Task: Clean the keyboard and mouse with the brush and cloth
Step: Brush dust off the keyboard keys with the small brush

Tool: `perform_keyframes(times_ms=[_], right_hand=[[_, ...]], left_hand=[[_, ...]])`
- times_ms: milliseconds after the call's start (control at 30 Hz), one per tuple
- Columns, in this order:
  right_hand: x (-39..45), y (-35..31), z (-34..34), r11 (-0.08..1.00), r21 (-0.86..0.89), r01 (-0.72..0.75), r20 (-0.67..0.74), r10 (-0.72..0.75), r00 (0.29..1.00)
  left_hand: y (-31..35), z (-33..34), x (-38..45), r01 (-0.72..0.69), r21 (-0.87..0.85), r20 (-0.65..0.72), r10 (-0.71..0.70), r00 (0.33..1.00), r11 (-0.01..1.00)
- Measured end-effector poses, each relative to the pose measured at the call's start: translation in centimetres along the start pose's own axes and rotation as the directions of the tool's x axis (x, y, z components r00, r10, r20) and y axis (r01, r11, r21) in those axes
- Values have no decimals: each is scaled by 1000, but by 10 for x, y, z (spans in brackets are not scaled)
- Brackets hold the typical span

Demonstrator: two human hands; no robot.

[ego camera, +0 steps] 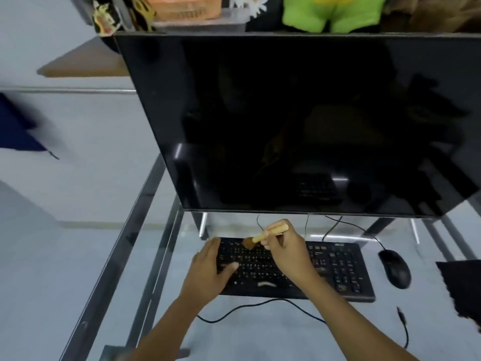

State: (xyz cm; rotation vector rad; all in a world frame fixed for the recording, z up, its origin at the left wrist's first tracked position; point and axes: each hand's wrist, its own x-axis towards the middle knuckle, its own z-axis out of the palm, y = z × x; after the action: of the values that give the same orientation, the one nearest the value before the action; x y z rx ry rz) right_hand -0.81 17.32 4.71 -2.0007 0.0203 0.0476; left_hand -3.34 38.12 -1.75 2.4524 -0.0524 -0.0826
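In the lower middle of the frame a black keyboard (294, 269) lies on a glass desk (161, 256) with a metal frame; the left hand (208, 269) rests on the keyboard's left end, its fingers fairly straight along the edge and its thumb lying across the keys, holding nothing; the right hand (289, 248) is just right of it, over the middle of the keyboard, its fingers curled round the pale wooden handle of a brush (265, 237); the handle slants up to the right past the fingers, and the brown bristles point down-left onto the top rows of keys near the keyboard's upper left; right of the keyboard, a little apart from it, sits a black mouse (394, 268), its cable running up behind the monitor (286, 121); the monitor is dark and fills the centre of the frame, standing just behind the keyboard; at the right edge, near the mouse, lies a black cloth (463, 285), partly cut off; a black cable (260, 306) loops across the desk below the keyboard; along the top edge a shelf holds an orange basket (184, 7) and a green soft toy (330, 14).
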Motion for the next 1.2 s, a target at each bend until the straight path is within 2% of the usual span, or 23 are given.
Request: perform_keyframes(times_ms=[67, 133, 200, 267, 300, 400, 433, 467, 533, 567, 633, 700, 767, 833, 867, 900, 967, 1033, 1100, 1133, 1200], right_hand=[[1, 1, 11, 998, -49, -28, 96, 33, 995], [7, 1, 21, 985, -172, 31, 181, 0, 983], [14, 0, 22, 964, -243, 107, 83, -90, 993], [20, -5, 21, 973, -197, 117, -41, -127, 991], [22, -7, 23, 979, -176, 104, -43, -113, 993], [22, -11, 35, 954, -265, 143, 182, -96, 979], [22, -10, 40, 938, -297, 181, 204, -123, 971], [23, -10, 43, 928, -313, 202, 161, -158, 974], [26, -15, 46, 952, -252, 174, 37, -170, 985], [28, -17, 48, 968, -203, 150, 25, -148, 989], [30, -22, 53, 973, -186, 134, 153, -106, 983], [30, -19, 57, 947, -262, 184, 263, -113, 958], [34, -19, 57, 926, -307, 218, 194, -163, 967], [37, -24, 56, 945, -258, 201, 119, -175, 977], [38, -26, 55, 951, -239, 196, 138, -167, 976], [37, -28, 57, 950, -240, 200, 213, -150, 965], [35, -25, 60, 902, -351, 250, 307, -141, 941], [37, -20, 61, 886, -395, 240, 191, -177, 966], [35, -21, 58, 926, -310, 218, 89, -200, 976], [34, -23, 57, 942, -261, 209, 104, -188, 977], [30, -24, 61, 940, -266, 214, 250, -148, 957]], left_hand=[[-13, 6, -13, 9, -6, 64, -8, 998, 1000], [-23, 15, -22, 12, -8, 85, -12, 996, 1000], [-26, 21, -24, 13, -22, 66, -11, 998, 1000], [-25, 23, -26, 19, -46, 54, -16, 998, 999], [-25, 22, -27, 24, -60, 49, -21, 999, 998], [-29, 24, -31, -4, -67, 21, 6, 1000, 998], [-30, 24, -31, -20, -60, 17, 21, 1000, 998], [-33, 25, -32, -35, -50, 18, 36, 999, 998], [-36, 26, -33, -48, -41, 26, 50, 998, 998], [-37, 26, -33, -55, -44, 24, 56, 998, 997], [-38, 25, -34, -65, -50, 28, 66, 997, 997], [-39, 24, -34, -64, -54, 28, 66, 997, 996], [-39, 24, -34, -58, -74, 24, 60, 998, 996], [-39, 24, -34, -52, -87, 19, 54, 998, 995], [-40, 24, -34, -50, -83, 17, 52, 999, 995], [-41, 25, -34, -48, -77, 17, 50, 999, 996], [-42, 26, -35, -41, -66, 25, 43, 999, 997], [-43, 26, -35, -38, -64, 36, 40, 999, 997], [-42, 27, -34, -36, -60, 38, 38, 999, 998], [-42, 28, -34, -34, -58, 34, 36, 999, 998], [-43, 29, -35, -31, -50, 26, 32, 999, 998]])
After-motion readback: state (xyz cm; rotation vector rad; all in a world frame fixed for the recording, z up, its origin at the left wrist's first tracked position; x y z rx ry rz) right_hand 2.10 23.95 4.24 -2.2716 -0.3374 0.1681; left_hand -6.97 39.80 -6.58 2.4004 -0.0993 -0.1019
